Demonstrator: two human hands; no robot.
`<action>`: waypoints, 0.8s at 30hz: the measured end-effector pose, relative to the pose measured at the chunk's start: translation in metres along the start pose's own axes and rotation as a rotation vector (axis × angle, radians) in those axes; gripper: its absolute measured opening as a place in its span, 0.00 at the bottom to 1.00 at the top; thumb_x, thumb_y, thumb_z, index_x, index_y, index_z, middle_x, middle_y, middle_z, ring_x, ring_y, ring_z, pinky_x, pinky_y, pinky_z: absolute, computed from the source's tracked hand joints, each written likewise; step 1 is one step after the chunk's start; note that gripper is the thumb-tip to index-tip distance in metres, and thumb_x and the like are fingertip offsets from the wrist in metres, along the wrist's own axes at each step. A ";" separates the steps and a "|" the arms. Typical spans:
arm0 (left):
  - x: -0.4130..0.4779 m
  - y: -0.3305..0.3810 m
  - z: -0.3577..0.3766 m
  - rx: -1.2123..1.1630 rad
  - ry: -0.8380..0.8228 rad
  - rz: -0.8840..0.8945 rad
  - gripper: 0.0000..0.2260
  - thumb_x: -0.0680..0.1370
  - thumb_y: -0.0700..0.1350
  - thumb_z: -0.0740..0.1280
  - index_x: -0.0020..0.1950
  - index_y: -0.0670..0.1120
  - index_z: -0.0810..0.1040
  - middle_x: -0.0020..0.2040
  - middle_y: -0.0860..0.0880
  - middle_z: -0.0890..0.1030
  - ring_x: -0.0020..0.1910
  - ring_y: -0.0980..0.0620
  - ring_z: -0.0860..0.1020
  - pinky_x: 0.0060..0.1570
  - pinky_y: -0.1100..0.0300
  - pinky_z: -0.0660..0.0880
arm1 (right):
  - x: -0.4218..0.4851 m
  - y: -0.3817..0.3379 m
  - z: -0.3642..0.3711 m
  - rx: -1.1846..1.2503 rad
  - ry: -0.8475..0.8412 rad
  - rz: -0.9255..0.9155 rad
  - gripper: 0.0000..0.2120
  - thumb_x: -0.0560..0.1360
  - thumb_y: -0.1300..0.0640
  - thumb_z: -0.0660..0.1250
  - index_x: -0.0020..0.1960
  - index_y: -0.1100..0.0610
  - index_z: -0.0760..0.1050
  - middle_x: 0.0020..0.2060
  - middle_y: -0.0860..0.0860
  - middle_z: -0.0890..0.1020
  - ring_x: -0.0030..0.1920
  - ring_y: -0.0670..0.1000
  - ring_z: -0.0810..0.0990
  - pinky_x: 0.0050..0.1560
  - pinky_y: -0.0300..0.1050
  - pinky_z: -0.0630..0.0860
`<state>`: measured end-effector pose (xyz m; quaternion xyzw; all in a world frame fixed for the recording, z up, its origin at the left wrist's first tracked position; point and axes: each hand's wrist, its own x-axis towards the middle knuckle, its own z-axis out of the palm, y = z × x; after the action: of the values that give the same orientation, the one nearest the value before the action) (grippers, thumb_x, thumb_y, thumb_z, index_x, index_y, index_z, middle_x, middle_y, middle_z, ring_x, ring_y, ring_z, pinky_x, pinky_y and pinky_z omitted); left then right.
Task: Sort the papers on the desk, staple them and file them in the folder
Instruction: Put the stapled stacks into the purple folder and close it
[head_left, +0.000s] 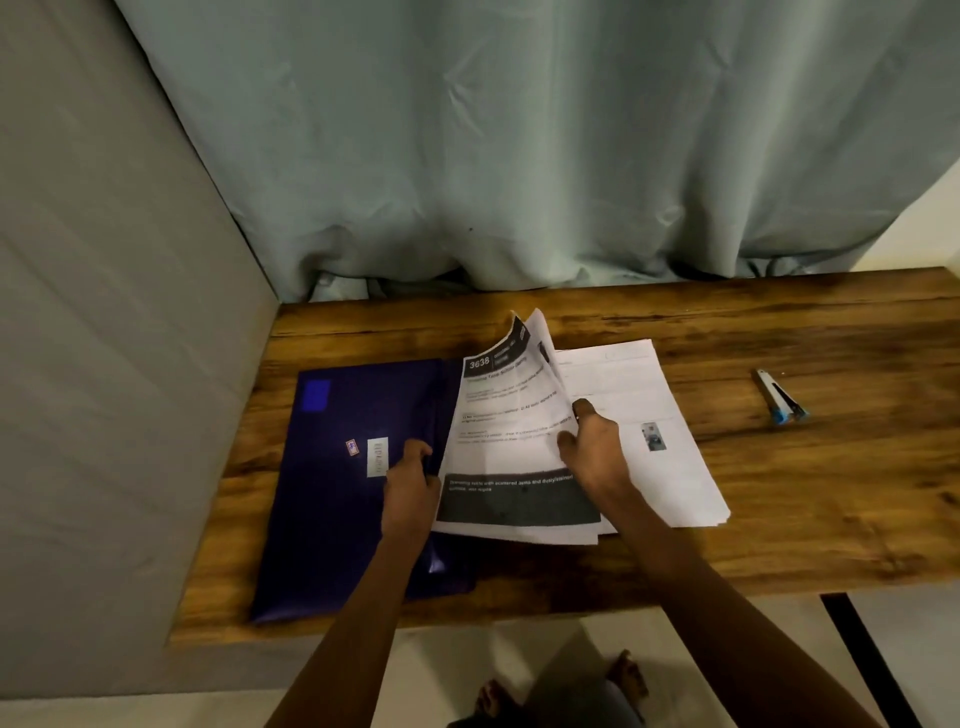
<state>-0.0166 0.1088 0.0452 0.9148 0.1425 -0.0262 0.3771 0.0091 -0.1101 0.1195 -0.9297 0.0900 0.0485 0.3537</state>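
My right hand (592, 447) grips the right edge of the lifted sheets (509, 426), bowing them up off the flat stack (670, 467) so I can judge them apart from the rest. My left hand (410, 483) curls onto their left edge, pinching it to steady the bundle. Beneath it the blue folder (343, 467) lies closed on the table (779, 535), close at my left for filing. The stapler (779, 397) lies well apart at my right. The top sheet's dark header reads "3638". The white lines in its lower dark band are too blurred to read, as are the folder's small stickers.
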 end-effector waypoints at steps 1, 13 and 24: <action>-0.001 0.000 0.000 0.011 0.000 0.009 0.15 0.77 0.33 0.63 0.62 0.43 0.69 0.46 0.45 0.77 0.38 0.53 0.76 0.36 0.58 0.78 | 0.002 0.000 0.000 -0.002 0.017 0.004 0.18 0.78 0.60 0.64 0.66 0.59 0.68 0.63 0.55 0.75 0.61 0.58 0.76 0.62 0.51 0.72; -0.013 0.006 -0.006 0.106 0.011 0.058 0.13 0.79 0.35 0.61 0.62 0.42 0.69 0.41 0.48 0.74 0.38 0.50 0.76 0.41 0.55 0.78 | 0.008 -0.005 0.002 0.055 0.135 -0.043 0.15 0.78 0.63 0.63 0.64 0.60 0.69 0.60 0.57 0.77 0.58 0.58 0.79 0.56 0.51 0.77; -0.018 0.014 -0.003 0.034 0.089 0.059 0.10 0.81 0.41 0.60 0.62 0.43 0.67 0.48 0.46 0.76 0.41 0.52 0.77 0.42 0.58 0.79 | -0.010 -0.003 0.025 0.145 -0.005 -0.013 0.19 0.77 0.63 0.64 0.67 0.62 0.67 0.65 0.56 0.74 0.62 0.58 0.76 0.57 0.44 0.75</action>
<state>-0.0300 0.0969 0.0594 0.9251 0.1316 0.0231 0.3553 -0.0010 -0.0903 0.1044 -0.9022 0.0863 0.0418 0.4205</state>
